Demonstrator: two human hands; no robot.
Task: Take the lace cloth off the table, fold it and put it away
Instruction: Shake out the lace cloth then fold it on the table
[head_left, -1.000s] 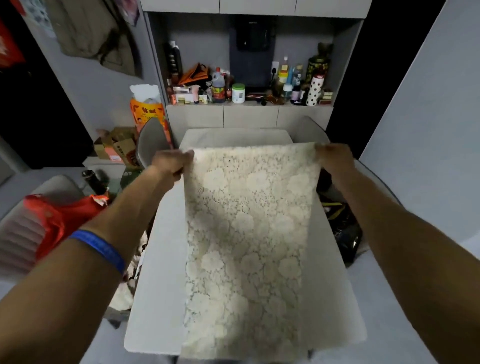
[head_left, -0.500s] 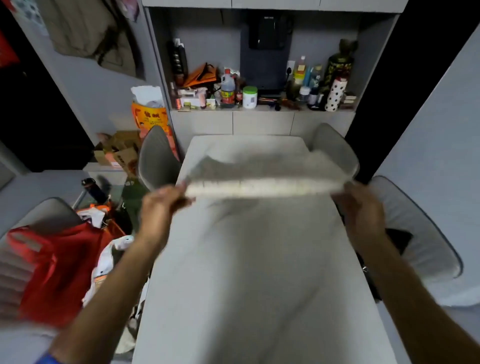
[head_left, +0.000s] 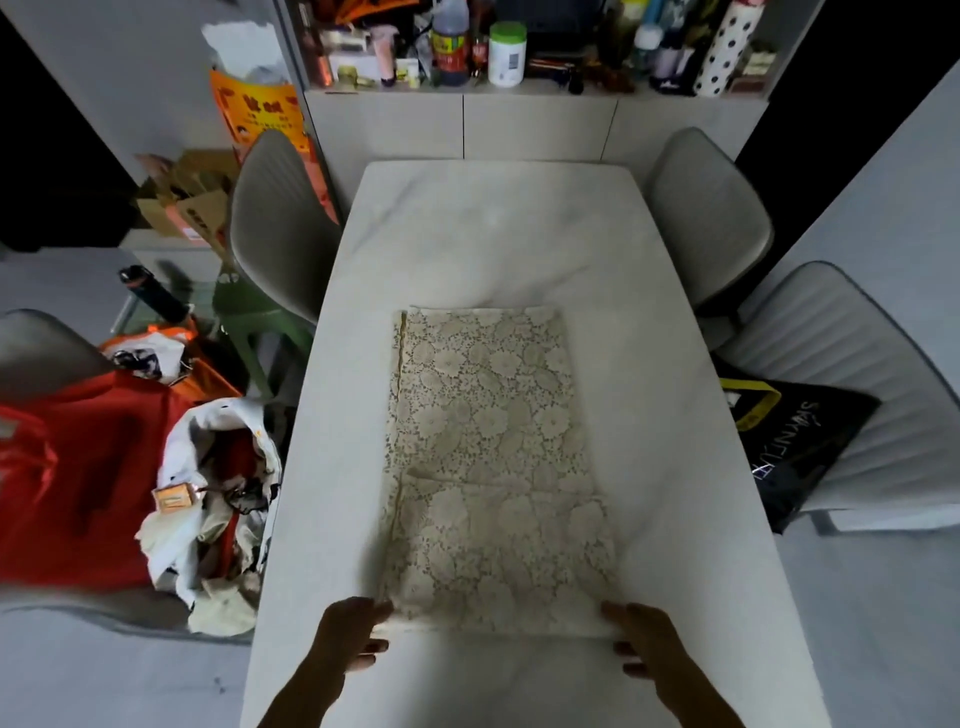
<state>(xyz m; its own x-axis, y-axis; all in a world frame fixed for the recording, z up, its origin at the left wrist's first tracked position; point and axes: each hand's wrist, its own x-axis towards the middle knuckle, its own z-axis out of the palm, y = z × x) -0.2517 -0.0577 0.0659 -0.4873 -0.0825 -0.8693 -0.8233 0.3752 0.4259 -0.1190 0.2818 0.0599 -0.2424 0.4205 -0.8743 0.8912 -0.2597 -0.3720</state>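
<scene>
— How many of each, going left to right?

— One red bag (head_left: 78, 483) far out to the left of the left hand (head_left: 349, 635), then one lace cloth (head_left: 493, 467), then the right hand (head_left: 647, 642); one black bag (head_left: 800, 441) lies out beyond the right hand. Four grey chairs show, two on each side. One white surface (head_left: 498, 228) carries the cloth.

— And the grip?

— Two hands, one at each near corner of the cloth. The left hand's thumb lies on the corner with the fingers curled below the edge; it seems to pinch it. The right hand touches its corner, but I cannot tell whether it pinches or only rests there.

— Which way does the cloth run?

— It lies flat, folded to a long rectangle. Its long axis runs straight away from the hands toward the shelf (head_left: 519, 88); the short near edge spans from one hand to the other.
</scene>
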